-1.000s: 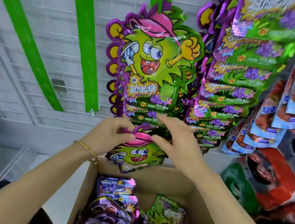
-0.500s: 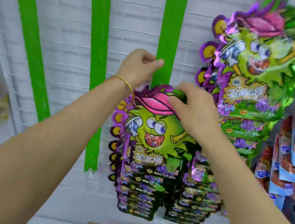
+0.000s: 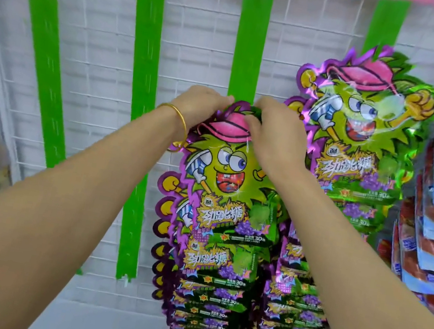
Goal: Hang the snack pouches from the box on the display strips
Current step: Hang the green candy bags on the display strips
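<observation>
Head view: against the white wire wall point(image 3: 98, 56), the middle green strip point(image 3: 250, 39) carries a column of hung pouches point(image 3: 204, 292). The pouch point(image 3: 224, 183), just above the box a second ago, is now up at that strip, topmost in the column. Left hand point(image 3: 200, 103) and right hand point(image 3: 276, 134) each keep a grip clamped on its top edge, probably hooking it on.

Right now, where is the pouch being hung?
Centre of the head view: the pouch, held at its top by the left hand and right hand, lies against the third green strip from the left.
</observation>
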